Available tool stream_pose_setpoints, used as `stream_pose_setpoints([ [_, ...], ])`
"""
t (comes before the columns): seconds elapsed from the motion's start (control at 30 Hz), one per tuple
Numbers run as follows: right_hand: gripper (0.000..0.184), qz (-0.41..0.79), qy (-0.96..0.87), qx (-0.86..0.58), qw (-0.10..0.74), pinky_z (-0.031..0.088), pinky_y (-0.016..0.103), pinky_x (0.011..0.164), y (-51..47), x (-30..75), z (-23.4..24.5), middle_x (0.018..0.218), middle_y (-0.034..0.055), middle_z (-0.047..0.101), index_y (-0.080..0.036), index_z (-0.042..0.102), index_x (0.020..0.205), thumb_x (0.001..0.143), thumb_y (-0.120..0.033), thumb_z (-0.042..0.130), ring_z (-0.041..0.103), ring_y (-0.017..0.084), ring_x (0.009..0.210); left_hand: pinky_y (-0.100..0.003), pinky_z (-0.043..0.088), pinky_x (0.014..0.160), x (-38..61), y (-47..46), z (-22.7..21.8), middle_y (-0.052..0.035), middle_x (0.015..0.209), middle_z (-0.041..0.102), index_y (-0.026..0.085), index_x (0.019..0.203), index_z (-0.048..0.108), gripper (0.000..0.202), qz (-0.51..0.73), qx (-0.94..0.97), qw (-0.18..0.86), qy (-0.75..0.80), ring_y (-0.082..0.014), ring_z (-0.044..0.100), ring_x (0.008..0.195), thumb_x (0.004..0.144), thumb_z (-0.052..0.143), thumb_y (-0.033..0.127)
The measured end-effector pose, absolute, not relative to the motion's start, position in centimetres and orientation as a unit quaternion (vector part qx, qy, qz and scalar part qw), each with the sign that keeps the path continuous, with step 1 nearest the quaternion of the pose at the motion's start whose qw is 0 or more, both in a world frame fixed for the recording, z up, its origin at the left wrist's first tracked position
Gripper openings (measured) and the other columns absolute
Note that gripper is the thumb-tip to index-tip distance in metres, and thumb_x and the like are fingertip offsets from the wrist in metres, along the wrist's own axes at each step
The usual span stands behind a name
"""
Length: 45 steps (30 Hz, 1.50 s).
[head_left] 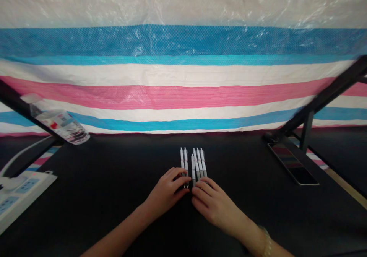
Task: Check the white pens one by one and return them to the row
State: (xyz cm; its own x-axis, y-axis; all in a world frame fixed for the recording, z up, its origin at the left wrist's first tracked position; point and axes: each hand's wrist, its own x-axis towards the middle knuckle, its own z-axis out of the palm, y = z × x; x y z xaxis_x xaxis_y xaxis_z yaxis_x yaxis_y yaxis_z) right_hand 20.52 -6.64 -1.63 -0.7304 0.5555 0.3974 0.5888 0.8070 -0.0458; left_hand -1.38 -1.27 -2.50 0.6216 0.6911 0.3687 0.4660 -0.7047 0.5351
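Two white-and-grey pens (181,158) lie side by side on the black table, pointing away from me. My left hand (170,184) is closed around their near ends, with fingers across the barrels and the thumb by the tips. Just to the right, across a narrow gap, lies a second row of several similar pens (200,161). The leftmost pen (193,167) of that row sits a little closer to me than the others. My right hand (210,201) is closed at the near ends of this row; its fingers hide the tips.
A clear plastic bottle (63,125) leans at the back left near a dark frame bar. At the left edge lies a white power strip (28,196) with a cable. A phone (292,163) rests on the right. Striped plastic sheeting (183,96) hangs behind the table (114,180).
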Motion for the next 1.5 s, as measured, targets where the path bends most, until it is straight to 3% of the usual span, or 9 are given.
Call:
stream_pose_setpoints([
  [0.33, 0.021, -0.024, -0.93, -0.289, 0.225, 0.048, 0.044, 0.094, -6.7, 20.6, -0.9, 0.095, 0.0083, 0.07, -0.018, 0.068, 0.099, 0.099, -0.008, 0.05, 0.06, 0.023, 0.092, -0.043, 0.054, 0.095, -1.6, -1.4, -2.5, -0.0106, 0.12, 0.068, 0.025, 0.118, 0.069, 0.033, 0.302, 0.861, 0.233, 0.336, -0.0267, 0.064, 0.11, 0.087, 0.069, 0.016],
  [0.43, 0.018, 0.016, -0.892, -0.324, 0.313, 0.051, 0.037, 0.079, -6.9, 21.1, -0.2, 0.095, 0.0077, 0.068, -0.019, 0.065, 0.105, 0.098, -0.008, 0.053, 0.06, 0.021, 0.087, -0.039, 0.054, 0.094, -1.6, -1.6, -1.7, -0.0103, 0.119, 0.068, 0.025, 0.12, 0.068, 0.031, 0.336, 0.829, 0.264, 0.36, -0.0247, 0.065, 0.107, 0.09, 0.066, 0.019],
  [0.53, 0.024, 0.086, -0.803, -0.377, 0.453, 0.05, 0.031, 0.068, -7.2, 21.6, 0.1, 0.089, 0.0051, 0.064, -0.021, 0.061, 0.111, 0.094, -0.005, 0.058, 0.06, 0.018, 0.079, -0.032, 0.055, 0.079, -1.7, -1.6, -0.7, -0.0077, 0.104, 0.07, 0.022, 0.114, 0.07, 0.024, 0.368, 0.779, 0.297, 0.413, -0.0195, 0.067, 0.085, 0.09, 0.064, 0.021],
  [0.63, 0.023, 0.142, -0.698, -0.422, 0.561, 0.048, 0.028, 0.061, -7.7, 21.9, -0.3, 0.078, -0.0001, 0.059, -0.024, 0.06, 0.104, 0.09, -0.007, 0.064, 0.059, 0.016, 0.069, -0.03, 0.053, 0.072, -1.9, -1.5, -0.1, -0.0047, 0.091, 0.071, 0.021, 0.109, 0.07, 0.02, 0.394, 0.719, 0.352, 0.451, -0.0176, 0.065, 0.075, 0.091, 0.063, 0.025],
  [0.87, 0.011, 0.295, -0.482, -0.496, 0.659, 0.049, 0.027, 0.06, -7.9, 21.8, -0.6, 0.074, -0.0017, 0.061, -0.024, 0.053, 0.095, 0.097, -0.029, 0.063, 0.06, 0.014, 0.064, -0.026, 0.049, 0.059, -1.8, -1.3, 0.4, -0.0027, 0.079, 0.068, 0.016, 0.11, 0.067, 0.03, 0.412, 0.579, 0.527, 0.466, -0.0146, 0.06, 0.063, 0.092, 0.062, 0.039],
  [1.1, 0.033, 0.633, -0.366, -0.421, 0.537, 0.05, 0.024, 0.054, -7.3, 20.7, -0.6, 0.073, 0.0017, 0.07, -0.023, 0.044, 0.088, 0.091, -0.045, 0.069, 0.067, 0.017, 0.065, -0.021, 0.042, 0.052, -1.8, -1.3, -0.2, 0.0001, 0.066, 0.064, 0.015, 0.095, 0.074, 0.028, 0.392, 0.504, 0.644, 0.422, -0.0097, 0.053, 0.054, 0.08, 0.079, 0.039],
  [1.23, 0.037, 0.761, -0.346, -0.364, 0.41, 0.05, 0.023, 0.053, -7.9, 19.7, -1.1, 0.077, 0.0029, 0.069, -0.019, 0.052, 0.099, 0.085, -0.043, 0.076, 0.068, 0.017, 0.065, -0.018, 0.037, 0.051, -1.7, -1.3, -0.3, 0.0015, 0.061, 0.06, 0.015, 0.085, 0.077, 0.025, 0.439, 0.453, 0.661, 0.408, -0.007, 0.047, 0.053, 0.075, 0.084, 0.037],
  [1.37, 0.047, 0.852, -0.303, -0.304, 0.299, 0.048, 0.021, 0.048, -8.6, 19.2, -1.7, 0.071, 0.0005, 0.064, -0.013, 0.059, 0.116, 0.088, -0.049, 0.07, 0.062, 0.012, 0.054, -0.018, 0.035, 0.051, -1.6, -1.4, 0.0, 0.0005, 0.061, 0.059, 0.014, 0.088, 0.08, 0.03, 0.436, 0.4, 0.709, 0.383, -0.0064, 0.046, 0.053, 0.073, 0.086, 0.039],
  [1.5, 0.051, 0.87, -0.3, -0.298, 0.252, 0.032, 0.016, 0.036, -8.8, 19.3, -2.4, 0.055, -0.0036, 0.055, -0.01, 0.065, 0.105, 0.091, -0.059, 0.063, 0.045, 0.007, 0.038, -0.019, 0.035, 0.051, -1.5, -1.7, 0.2, -0.0007, 0.06, 0.059, 0.012, 0.087, 0.08, 0.033, 0.412, 0.393, 0.729, 0.379, -0.0071, 0.048, 0.052, 0.074, 0.085, 0.043],
])
